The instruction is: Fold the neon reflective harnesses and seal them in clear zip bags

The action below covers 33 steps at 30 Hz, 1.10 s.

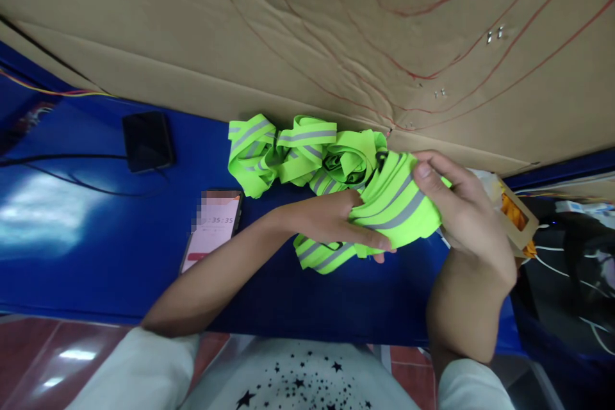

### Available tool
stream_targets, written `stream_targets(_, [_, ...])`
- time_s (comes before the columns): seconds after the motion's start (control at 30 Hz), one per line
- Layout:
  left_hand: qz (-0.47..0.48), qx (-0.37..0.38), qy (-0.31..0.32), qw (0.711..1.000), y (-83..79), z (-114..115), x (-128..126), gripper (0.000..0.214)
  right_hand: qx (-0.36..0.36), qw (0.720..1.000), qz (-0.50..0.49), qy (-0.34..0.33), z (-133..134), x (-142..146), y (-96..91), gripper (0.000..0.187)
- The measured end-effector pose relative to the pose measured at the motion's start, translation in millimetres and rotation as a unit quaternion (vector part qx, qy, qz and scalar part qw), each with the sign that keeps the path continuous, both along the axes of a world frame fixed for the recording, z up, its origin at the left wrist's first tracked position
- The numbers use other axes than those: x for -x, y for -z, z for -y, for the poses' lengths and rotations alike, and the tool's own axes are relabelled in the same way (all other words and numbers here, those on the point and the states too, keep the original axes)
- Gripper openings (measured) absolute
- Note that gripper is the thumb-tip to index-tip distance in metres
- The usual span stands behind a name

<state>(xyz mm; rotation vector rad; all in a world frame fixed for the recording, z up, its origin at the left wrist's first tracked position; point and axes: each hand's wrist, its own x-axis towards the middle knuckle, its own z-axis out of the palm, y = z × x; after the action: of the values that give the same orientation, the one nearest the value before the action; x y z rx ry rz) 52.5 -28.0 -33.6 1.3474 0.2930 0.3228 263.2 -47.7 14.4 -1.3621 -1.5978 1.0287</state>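
Note:
A folded bundle of neon-green reflective straps (401, 202) with grey stripes is held between my two hands, above the blue table. My left hand (339, 221) grips its near left side, fingers pointing right and partly hidden by the fabric. On the right end, my right hand (454, 198) presses its thumb on top, with the other fingers behind. More bundled green straps (254, 154) lie in a row along the back of the table, some with dark parts. Another striped strap piece (324, 253) rests under my left hand.
A phone (214, 230) showing a timer lies left of my left forearm. Farther left is a black box (148, 141) with cables on the blue table (86, 269). Brown paper board (192, 32) with red lines rises behind. At right stands a cardboard box (521, 221) with orange contents.

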Motion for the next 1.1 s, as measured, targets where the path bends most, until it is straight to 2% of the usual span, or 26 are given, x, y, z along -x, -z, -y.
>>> stream_targets(0.1, [-0.017, -0.052, -0.066, 0.996, -4.5, 2, 0, 0.021, 0.012, 0.999, -0.006, -0.029, -6, 4, 7.4, 0.033])
stream_targets(0.17, [-0.022, -0.059, -0.088, 0.994, -8.4, 3, 0, 0.02, -0.025, 1.0, -0.013, -0.008, -9, 9, 10.9, 0.034])
stream_targets(0.23, [-0.025, -0.067, -0.101, 0.992, -11.8, 3, 2, 0.016, -0.059, 0.998, 0.011, -0.008, -10, 12, 10.9, 0.024])
stream_targets(0.37, [-0.031, -0.118, -0.136, 0.983, -13.9, 2, 4, 0.013, -0.068, 0.985, 0.08, -0.137, -6, 12, 3.7, 0.035])
stream_targets(0.43, [-0.023, -0.116, -0.133, 0.984, -13.7, 0, 5, 0.015, -0.076, 0.977, 0.114, -0.164, -3, 14, 1.4, 0.047])
stream_targets(0.5, [-0.003, -0.073, -0.091, 0.993, -14.0, -1, 7, 0.023, -0.08, 0.979, 0.131, -0.134, -1, 18, 1.2, 0.05])
stream_targets(0.57, [0.026, -0.006, -0.033, 0.999, -14.9, -2, 8, 0.032, -0.08, 0.986, 0.116, -0.093, 1, 22, 1.6, 0.044])
stream_targets(0.63, [0.043, 0.051, -0.006, 0.998, -15.4, -2, 8, 0.032, -0.094, 0.988, 0.104, -0.064, 2, 24, 1.5, 0.041])
stream_targets(0.7, [0.039, 0.063, -0.022, 0.997, -14.9, -2, 7, 0.023, -0.115, 0.987, 0.105, -0.047, 3, 25, 1.2, 0.039])
stream_targets(0.8, [0.007, 0.019, -0.083, 0.996, -12.1, -2, 5, 0.012, -0.12, 0.987, 0.103, -0.041, 4, 26, 2.9, 0.037])
stream_targets(0.93, [-0.039, -0.02, -0.123, 0.991, -6.1, -6, 7, 0.01, -0.135, 0.984, 0.117, -0.028, 5, 31, 9.6, 0.037])
stream_targets(1.0, [-0.046, -0.007, -0.139, 0.989, -3.1, -10, 7, 0.011, -0.136, 0.983, 0.124, -0.019, 3, 33, 13.0, 0.036])
stream_targets(1.1, [-0.044, 0.031, -0.143, 0.988, -1.2, -13, 7, 0.019, -0.102, 0.99, 0.1, -0.008, 0, 34, 14.8, 0.03])
